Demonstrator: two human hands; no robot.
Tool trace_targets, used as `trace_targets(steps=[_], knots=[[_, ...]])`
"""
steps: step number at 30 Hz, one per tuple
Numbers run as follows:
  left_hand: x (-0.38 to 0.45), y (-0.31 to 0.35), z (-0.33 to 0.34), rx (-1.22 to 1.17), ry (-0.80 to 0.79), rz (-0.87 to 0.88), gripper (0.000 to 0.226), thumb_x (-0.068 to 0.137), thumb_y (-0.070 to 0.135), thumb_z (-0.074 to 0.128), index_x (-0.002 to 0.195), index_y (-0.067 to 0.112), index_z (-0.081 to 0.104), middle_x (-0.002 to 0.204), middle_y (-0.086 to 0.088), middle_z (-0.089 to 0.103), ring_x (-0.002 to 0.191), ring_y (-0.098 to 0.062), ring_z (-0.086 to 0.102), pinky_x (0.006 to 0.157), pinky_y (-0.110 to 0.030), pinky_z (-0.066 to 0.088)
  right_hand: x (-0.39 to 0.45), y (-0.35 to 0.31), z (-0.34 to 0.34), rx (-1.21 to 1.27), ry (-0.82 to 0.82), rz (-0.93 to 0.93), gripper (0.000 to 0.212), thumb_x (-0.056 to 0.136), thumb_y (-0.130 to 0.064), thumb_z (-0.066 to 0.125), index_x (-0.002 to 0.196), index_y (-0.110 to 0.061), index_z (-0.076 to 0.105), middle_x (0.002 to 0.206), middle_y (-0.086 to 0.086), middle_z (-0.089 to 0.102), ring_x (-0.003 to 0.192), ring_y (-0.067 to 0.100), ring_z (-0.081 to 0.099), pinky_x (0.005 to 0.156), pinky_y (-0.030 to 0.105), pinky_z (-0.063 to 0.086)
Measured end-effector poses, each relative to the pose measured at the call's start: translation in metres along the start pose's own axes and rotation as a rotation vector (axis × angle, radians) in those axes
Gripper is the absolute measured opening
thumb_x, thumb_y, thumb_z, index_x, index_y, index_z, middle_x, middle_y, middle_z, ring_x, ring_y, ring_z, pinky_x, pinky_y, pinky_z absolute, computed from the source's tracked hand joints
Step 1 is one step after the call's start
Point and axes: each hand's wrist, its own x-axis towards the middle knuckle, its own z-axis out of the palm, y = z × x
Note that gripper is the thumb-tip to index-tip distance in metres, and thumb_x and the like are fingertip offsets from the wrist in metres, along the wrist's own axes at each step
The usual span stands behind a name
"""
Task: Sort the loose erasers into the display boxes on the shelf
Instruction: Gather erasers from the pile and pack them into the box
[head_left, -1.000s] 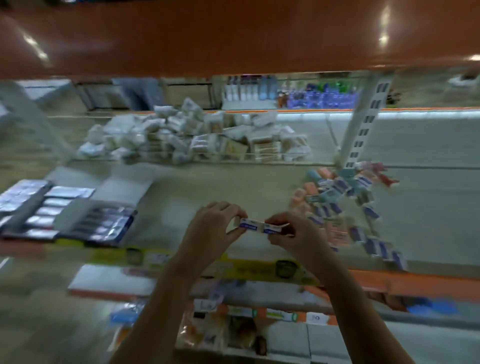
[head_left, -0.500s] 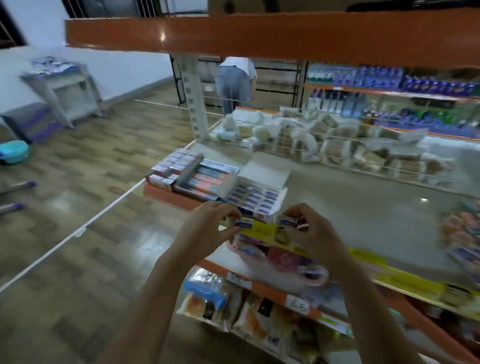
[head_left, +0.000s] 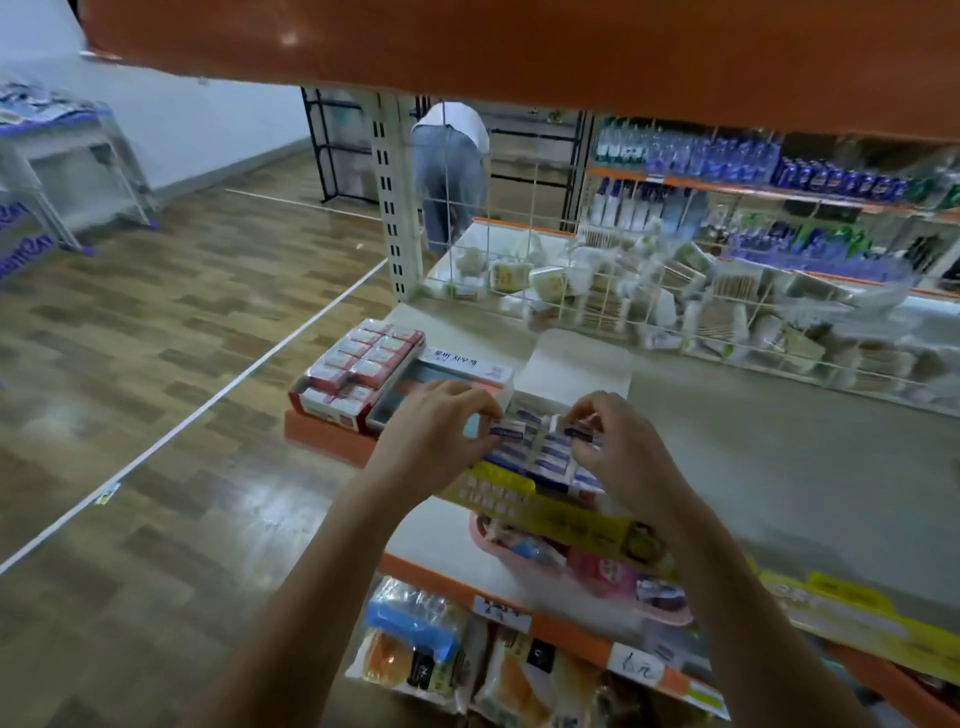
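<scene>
Having swung from the loose pile, my left hand and right hand now each pinch an eraser over the blue display box, ready for slotting in.

Dim, bluish indoor light; pale glare patches on the wooden floor left of the hands. Motion blur softens the wire basket beyond them, and wide-angle distortion bends the edges.

A retail shop is shown: orange-edged shelving is stocked with packaged goods, handwritten price tags are fixed along shelf edges, and bottled products are lined behind.
</scene>
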Motion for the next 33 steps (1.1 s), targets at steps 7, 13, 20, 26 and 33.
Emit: trace_targets(steps=[7, 13, 20, 26, 33], knots=[[0.06, -0.007, 0.019, 0.041, -0.094, 0.095, 0.026, 0.088, 0.035, 0.059, 0.113, 0.026, 0.063, 0.119, 0.007, 0.059, 0.109, -0.013, 0.045, 0.087, -0.026, 0.035, 0.04, 0.015, 0.012, -0.199, 0.012, -0.006, 0.017, 0.085, -0.016, 0.062, 0.101, -0.018, 0.059, 0.099, -0.002, 0.056, 0.096, 0.015, 0.048, 0.076, 0.021, 0.036], [0.075, -0.017, 0.033, 0.026, -0.174, 0.136, 0.026, 0.089, 0.035, 0.057, 0.114, 0.029, 0.061, 0.118, 0.01, 0.06, 0.108, -0.012, 0.043, 0.084, -0.025, 0.032, 0.04, 0.02, 0.022, -0.315, 0.02, -0.016, 0.02, 0.088, -0.021, 0.059, 0.108, -0.021, 0.06, 0.1, -0.004, 0.06, 0.097, 0.014, 0.043, 0.075, 0.021, 0.027], [0.084, -0.019, 0.038, 0.056, -0.212, 0.241, 0.023, 0.091, 0.033, 0.054, 0.112, 0.029, 0.062, 0.12, 0.013, 0.058, 0.112, -0.014, 0.042, 0.09, -0.028, 0.031, 0.032, 0.022, 0.03, -0.394, 0.142, 0.004, 0.009, 0.078, -0.015, 0.07, 0.086, -0.018, 0.069, 0.076, -0.001, 0.062, 0.078, 0.021, 0.053, 0.069, 0.028, 0.037], [0.089, -0.022, 0.04, 0.119, -0.2, 0.277, 0.024, 0.093, 0.031, 0.048, 0.114, 0.027, 0.06, 0.121, 0.009, 0.055, 0.113, -0.015, 0.039, 0.091, -0.027, 0.029, 0.032, 0.017, 0.033, -0.422, 0.161, 0.064, 0.007, 0.075, -0.015, 0.072, 0.081, -0.017, 0.071, 0.08, -0.003, 0.063, 0.081, 0.019, 0.053, 0.071, 0.029, 0.041], [0.096, -0.015, 0.046, 0.176, -0.189, 0.306, 0.023, 0.094, 0.029, 0.047, 0.112, 0.024, 0.059, 0.119, 0.006, 0.055, 0.113, -0.017, 0.038, 0.09, -0.029, 0.027, 0.025, 0.015, 0.038, -0.465, 0.196, 0.084, 0.006, 0.074, -0.018, 0.073, 0.076, -0.02, 0.068, 0.076, -0.006, 0.062, 0.078, 0.018, 0.054, 0.067, 0.029, 0.043]])
